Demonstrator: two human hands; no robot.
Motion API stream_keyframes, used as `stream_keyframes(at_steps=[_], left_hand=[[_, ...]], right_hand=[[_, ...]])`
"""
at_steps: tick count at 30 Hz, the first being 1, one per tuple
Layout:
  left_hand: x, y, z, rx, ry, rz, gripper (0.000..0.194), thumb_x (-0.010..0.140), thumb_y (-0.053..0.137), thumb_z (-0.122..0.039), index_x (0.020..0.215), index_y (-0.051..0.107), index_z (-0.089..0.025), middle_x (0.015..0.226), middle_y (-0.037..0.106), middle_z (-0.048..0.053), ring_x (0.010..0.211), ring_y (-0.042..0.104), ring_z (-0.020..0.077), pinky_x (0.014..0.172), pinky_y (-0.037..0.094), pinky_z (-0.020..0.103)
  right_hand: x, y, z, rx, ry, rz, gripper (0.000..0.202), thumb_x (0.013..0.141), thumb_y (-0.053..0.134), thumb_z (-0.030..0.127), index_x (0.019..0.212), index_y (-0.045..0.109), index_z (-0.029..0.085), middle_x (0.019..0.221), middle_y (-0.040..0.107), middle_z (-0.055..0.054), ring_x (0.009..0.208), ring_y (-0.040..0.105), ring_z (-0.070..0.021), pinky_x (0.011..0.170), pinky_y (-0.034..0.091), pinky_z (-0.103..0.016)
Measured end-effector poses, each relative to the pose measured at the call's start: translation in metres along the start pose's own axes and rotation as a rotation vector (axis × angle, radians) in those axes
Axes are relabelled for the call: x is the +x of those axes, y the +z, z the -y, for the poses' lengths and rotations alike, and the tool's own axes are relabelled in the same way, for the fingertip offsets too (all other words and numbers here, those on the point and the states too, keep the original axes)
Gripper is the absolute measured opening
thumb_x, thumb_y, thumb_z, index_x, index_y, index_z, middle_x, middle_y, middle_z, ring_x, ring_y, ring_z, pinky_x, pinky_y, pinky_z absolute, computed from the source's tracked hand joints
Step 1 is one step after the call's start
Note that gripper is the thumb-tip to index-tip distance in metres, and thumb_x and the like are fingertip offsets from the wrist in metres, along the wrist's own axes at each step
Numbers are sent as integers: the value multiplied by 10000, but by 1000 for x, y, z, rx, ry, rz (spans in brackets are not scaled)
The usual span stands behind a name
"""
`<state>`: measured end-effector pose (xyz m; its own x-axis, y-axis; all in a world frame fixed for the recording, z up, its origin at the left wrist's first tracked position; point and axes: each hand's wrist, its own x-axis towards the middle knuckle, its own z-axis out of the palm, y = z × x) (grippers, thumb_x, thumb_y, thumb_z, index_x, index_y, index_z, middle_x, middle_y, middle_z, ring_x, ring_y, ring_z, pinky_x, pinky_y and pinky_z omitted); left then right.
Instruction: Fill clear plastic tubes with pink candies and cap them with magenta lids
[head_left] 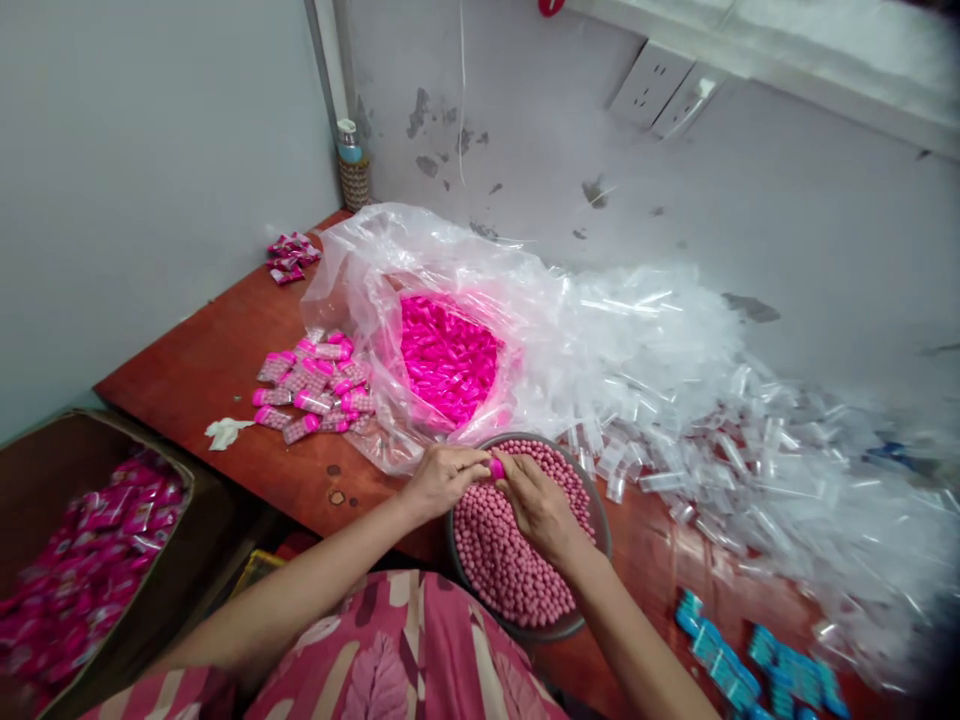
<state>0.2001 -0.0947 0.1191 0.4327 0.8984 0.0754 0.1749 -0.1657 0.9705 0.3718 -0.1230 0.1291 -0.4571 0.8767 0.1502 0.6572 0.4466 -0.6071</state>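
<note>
Pinching narrowly at fingertip level, left hand (pixel 442 482) from 9 o'clock and right hand (pixel 541 510) from 3 o'clock, on a small pink cap (pixel 496 467), above the 11 o'clock part of a grey bowl (pixel 601 518) of pink beads (pixel 491 545). Probably light, stiff and smooth, so apt to slip under uneven pressure; best taken by the sides, between thumb and forefinger. Hard to tell, behind the fingers, whether joined to a tube. From the bowl: loose pink caps (pixel 450 360) at 11 o'clock, bead-filled tubes (pixel 313 402) at 10, clear empty tubes (pixel 731 455) at 2, likely light and thin-walled, better gripped gently mid-length.
</note>
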Motion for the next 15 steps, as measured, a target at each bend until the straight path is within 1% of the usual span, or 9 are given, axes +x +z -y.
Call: stream_keyframes(at_steps=[2, 3, 5, 7, 8, 9, 11, 13, 15], left_hand=[[0, 4, 5, -126, -92, -62, 225, 752, 513, -283, 851, 667, -151, 807, 672, 48, 736, 596, 166, 685, 436, 244], [0, 6, 7, -216, -142, -81, 237, 746, 520, -287, 874, 660, -146, 813, 672, 49, 740, 595, 171, 675, 441, 249], [0, 9, 10, -422, -219, -111, 278, 746, 519, -294, 940, 637, -134, 828, 668, 53, 741, 594, 172, 661, 449, 255], [0, 10, 11, -588, -248, -145, 308, 753, 516, -293, 992, 612, -126, 856, 662, 59, 757, 593, 169, 682, 448, 261], [-1, 9, 12, -630, -248, -157, 314, 752, 521, -290, 1005, 607, -125, 870, 660, 61, 774, 591, 168, 704, 445, 265], [-1, 8, 12, -643, -243, -159, 316, 749, 528, -286, 1010, 605, -126, 883, 659, 62, 794, 589, 169, 729, 440, 270], [-3, 4, 12, -594, -234, -136, 310, 735, 548, -281, 997, 616, -129, 899, 660, 64, 827, 585, 177, 766, 431, 279], [-6, 1, 11, -481, -220, -101, 299, 724, 558, -285, 972, 631, -135, 900, 664, 61, 840, 585, 187, 778, 430, 287], [-8, 0, 9, -365, -188, -61, 278, 721, 557, -286, 938, 648, -138, 882, 671, 57, 824, 592, 192, 769, 438, 290]], right_hand=[[4, 2, -1, 99, 80, -55, 352, 830, 408, 211, 1180, 446, 206, 941, 536, -103, 889, 509, -202, 774, 448, -362], [5, 3, 0, 189, 139, -89, 334, 822, 431, 229, 1152, 476, 217, 953, 547, -96, 885, 518, -200, 774, 451, -363], [6, 2, 3, 470, 282, -153, 320, 803, 472, 261, 1121, 501, 247, 1027, 552, -75, 879, 541, -191, 774, 458, -362], [3, 1, 7, 818, 400, -195, 335, 778, 515, 279, 1112, 501, 268, 1094, 541, -52, 862, 566, -179, 786, 461, -363], [1, 1, 8, 975, 441, -209, 342, 760, 540, 283, 1101, 509, 267, 1095, 546, -46, 848, 577, -176, 796, 458, -367], [-1, 0, 8, 1102, 473, -220, 339, 739, 568, 285, 1075, 529, 257, 1071, 563, -43, 831, 586, -175, 804, 455, -371], [-5, 1, 8, 1258, 522, -249, 296, 694, 617, 298, 978, 588, 221, 982, 603, -48, 793, 598, -181, 792, 460, -376], [-5, 2, 6, 1327, 547, -292, 257, 667, 638, 335, 880, 623, 192, 919, 622, -58, 785, 597, -192, 760, 473, -369], [-3, 2, 5, 1352, 546, -318, 268, 661, 633, 384, 836, 632, 181, 900, 626, -64, 810, 588, -199, 743, 476, -357]])
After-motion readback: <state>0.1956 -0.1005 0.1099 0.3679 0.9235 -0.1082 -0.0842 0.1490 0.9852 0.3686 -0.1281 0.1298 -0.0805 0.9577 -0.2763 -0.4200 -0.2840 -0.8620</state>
